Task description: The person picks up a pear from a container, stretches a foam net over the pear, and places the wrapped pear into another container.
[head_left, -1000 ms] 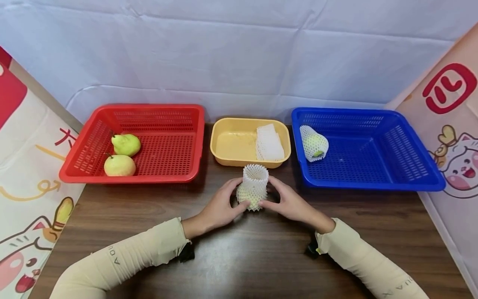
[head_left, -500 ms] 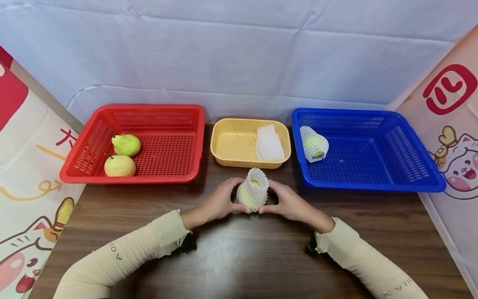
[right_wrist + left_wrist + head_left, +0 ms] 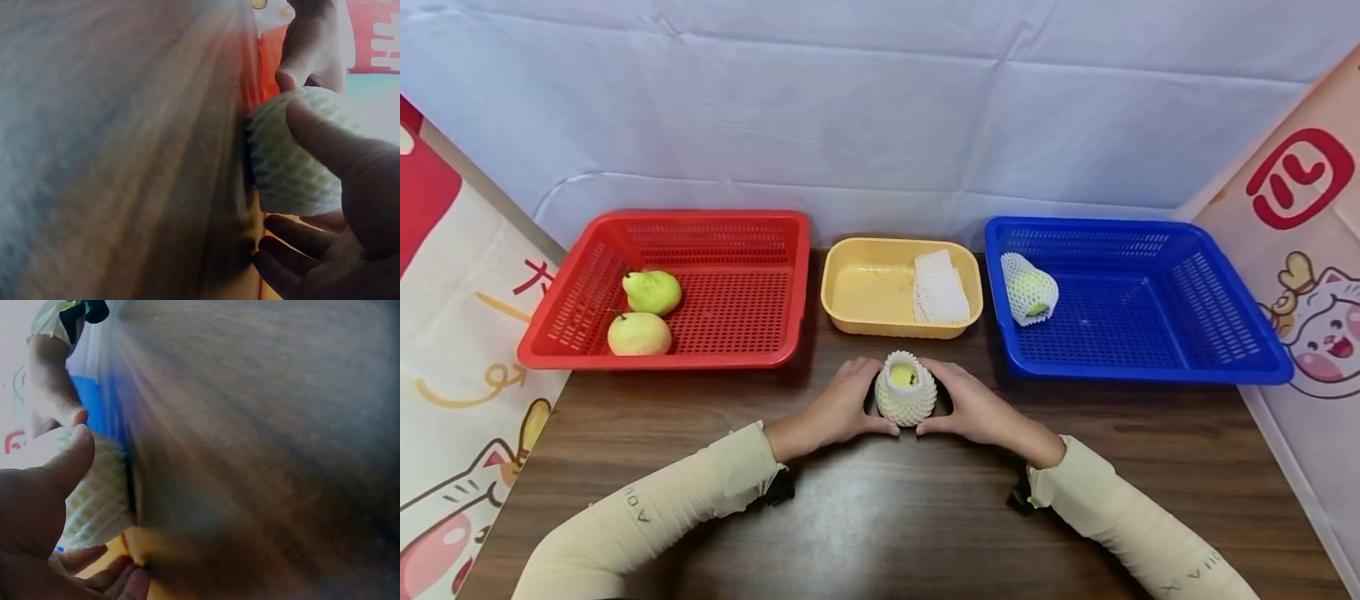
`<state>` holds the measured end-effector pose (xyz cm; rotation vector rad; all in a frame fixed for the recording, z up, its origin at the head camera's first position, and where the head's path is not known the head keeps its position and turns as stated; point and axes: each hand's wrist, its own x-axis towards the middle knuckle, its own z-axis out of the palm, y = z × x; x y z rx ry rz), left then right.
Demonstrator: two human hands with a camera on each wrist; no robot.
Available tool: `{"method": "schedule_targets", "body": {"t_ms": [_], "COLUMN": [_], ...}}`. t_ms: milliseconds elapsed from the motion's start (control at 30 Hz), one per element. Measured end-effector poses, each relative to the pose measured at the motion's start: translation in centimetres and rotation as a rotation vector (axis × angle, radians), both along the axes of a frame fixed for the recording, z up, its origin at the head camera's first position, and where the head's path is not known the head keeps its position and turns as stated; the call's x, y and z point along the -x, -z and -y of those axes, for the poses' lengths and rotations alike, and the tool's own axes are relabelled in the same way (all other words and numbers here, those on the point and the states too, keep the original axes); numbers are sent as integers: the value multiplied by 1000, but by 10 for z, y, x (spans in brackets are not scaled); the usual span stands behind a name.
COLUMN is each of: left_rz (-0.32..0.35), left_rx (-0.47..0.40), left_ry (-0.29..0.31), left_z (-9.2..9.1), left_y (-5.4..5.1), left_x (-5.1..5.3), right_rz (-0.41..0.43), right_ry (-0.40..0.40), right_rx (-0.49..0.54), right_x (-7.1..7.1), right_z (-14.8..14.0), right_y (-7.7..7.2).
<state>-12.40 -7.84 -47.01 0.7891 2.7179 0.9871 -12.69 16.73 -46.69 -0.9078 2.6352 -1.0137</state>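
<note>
A pale yellow-green pear [image 3: 903,375] stands upright on the table, wrapped in a white foam net [image 3: 906,408]. Its top and dark stem show through the net's round upper opening. My left hand [image 3: 842,404] holds the wrapped pear from the left, thumb at the near side and fingers round the far side. From the right, my right hand [image 3: 973,404] holds it the same way. Both thumbs come close together at the front. In the left wrist view the foam net [image 3: 103,494] sits between thumb and fingers; the right wrist view shows the net [image 3: 290,165] likewise.
At the left, a red basket [image 3: 730,360] holds two bare pears [image 3: 653,292]. A yellow tray [image 3: 868,323] with flat white foam nets [image 3: 940,287] stands just behind my hands. On the right, a blue basket [image 3: 1150,368] holds a netted pear [image 3: 1032,292]. A light cloth hangs behind.
The foam net's upper end has come down from a tall tube to a low collar, and the pear's top and stem now show. Both hands stay round the pear with little movement.
</note>
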Motion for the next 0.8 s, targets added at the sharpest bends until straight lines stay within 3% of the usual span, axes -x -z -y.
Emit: {"method": "schedule_targets", "body": {"t_ms": [233, 367, 600, 800], "left_rz": [-2, -15, 38, 60], "left_rx": [-133, -120, -85, -55], "left_ry": [33, 46, 51, 65], "left_z": [4, 2, -3, -4], "left_y": [-6, -10, -12, -8], "left_x": [-2, -2, 0, 4], "right_rz": [-18, -11, 22, 17], "right_ry": [-28, -16, -35, -43], "right_rx": [115, 147, 164, 107], "right_x": [-2, -1, 4, 5], "right_z": [-3, -4, -5, -3], "right_y": [-5, -4, -2, 1]}}
